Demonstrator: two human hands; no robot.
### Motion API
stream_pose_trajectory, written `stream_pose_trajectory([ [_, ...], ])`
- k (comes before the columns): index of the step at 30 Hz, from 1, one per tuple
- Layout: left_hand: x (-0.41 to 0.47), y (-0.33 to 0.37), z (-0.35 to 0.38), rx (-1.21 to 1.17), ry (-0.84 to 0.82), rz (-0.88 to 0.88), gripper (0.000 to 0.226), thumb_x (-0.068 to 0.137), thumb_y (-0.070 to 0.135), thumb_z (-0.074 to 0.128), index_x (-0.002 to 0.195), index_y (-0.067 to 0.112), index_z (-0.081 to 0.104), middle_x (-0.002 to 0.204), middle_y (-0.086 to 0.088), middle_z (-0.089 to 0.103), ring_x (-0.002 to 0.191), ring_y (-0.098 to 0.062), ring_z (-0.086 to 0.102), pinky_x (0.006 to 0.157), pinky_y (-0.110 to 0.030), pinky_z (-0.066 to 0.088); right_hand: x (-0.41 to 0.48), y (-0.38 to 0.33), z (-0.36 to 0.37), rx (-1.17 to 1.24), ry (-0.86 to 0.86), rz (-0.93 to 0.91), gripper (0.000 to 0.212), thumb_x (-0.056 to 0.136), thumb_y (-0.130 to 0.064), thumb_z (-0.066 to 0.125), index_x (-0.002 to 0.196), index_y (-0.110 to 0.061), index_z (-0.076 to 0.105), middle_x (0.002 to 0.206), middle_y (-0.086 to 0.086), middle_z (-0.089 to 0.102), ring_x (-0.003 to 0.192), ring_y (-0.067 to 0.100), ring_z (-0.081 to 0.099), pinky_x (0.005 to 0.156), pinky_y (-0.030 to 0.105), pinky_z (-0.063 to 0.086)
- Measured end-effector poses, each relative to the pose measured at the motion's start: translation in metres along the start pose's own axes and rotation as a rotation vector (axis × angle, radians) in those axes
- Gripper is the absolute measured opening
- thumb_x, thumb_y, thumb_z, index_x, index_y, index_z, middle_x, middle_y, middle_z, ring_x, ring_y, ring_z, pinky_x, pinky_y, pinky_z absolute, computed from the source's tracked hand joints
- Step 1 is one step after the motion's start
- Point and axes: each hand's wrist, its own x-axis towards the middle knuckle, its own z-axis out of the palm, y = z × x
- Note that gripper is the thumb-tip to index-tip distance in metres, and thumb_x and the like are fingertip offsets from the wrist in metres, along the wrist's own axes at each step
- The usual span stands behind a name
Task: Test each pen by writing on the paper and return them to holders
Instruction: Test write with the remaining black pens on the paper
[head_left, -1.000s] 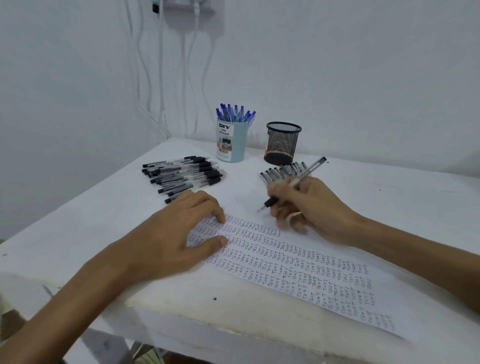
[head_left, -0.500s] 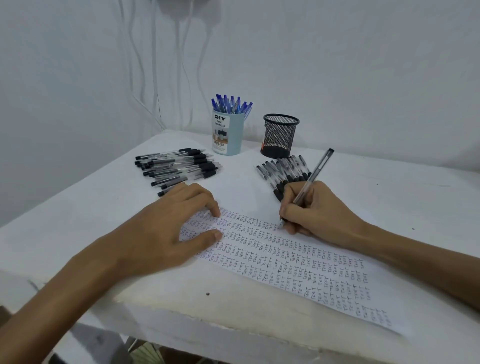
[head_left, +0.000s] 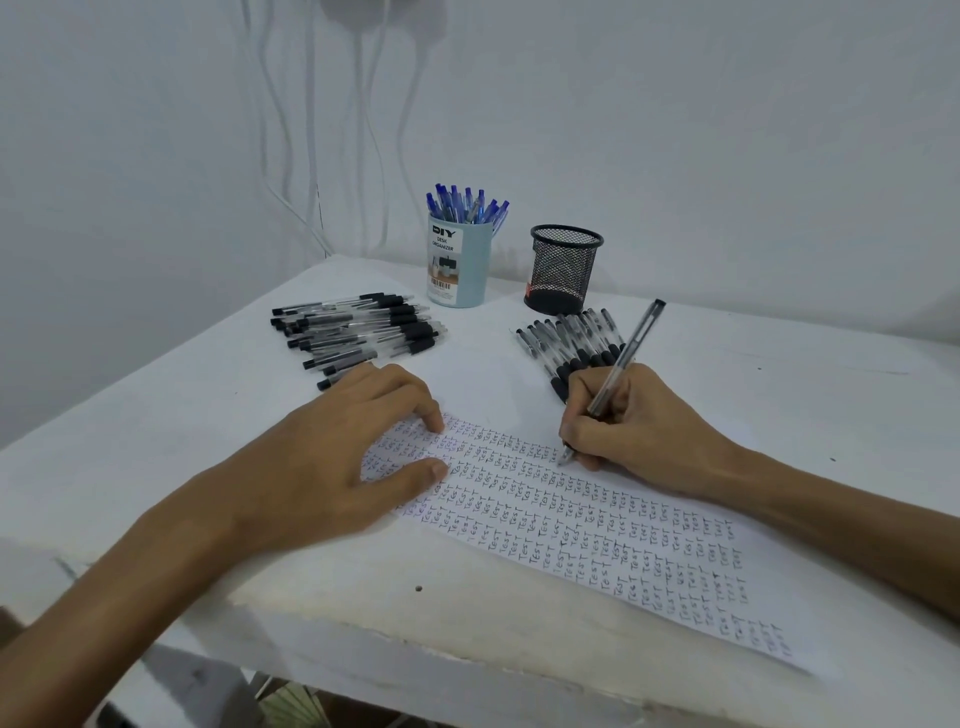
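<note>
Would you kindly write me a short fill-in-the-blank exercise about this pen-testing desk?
1. The right hand grips a pen whose tip touches the paper, which is covered with the word ____.
2. The light blue holder is full of ____ pens.
3. The black mesh holder stands to the ____ of the light blue holder.

Missing words: TEST; blue; right.

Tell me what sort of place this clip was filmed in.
Probably a makeshift desk corner in a home or small office: a rough white table against bare white walls, a blue desk organizer and a black mesh cup for pens, and cables hanging down the wall.
</note>
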Motion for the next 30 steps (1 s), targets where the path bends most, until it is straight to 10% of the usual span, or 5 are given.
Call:
stream_pose_trajectory([
  [30, 0.0001, -0.0009, 0.0008, -0.003, 0.002, -0.001, 0.029, 0.097, 0.062, 0.052, 0.117, 0.04, 0.056, 0.126, 0.025, 0.051, 0.126, -0.011, 0.05, 0.103, -0.032, 0.043, 0.0033, 0.0046, -0.0008, -0.042, 0.054, 0.019, 0.015, 0.09, -0.003, 0.063, 0.077, 0.004, 0.061, 0.057, 0.011, 0.064, 0.055, 0.024, 0.052, 0.056, 0.029, 0.044],
])
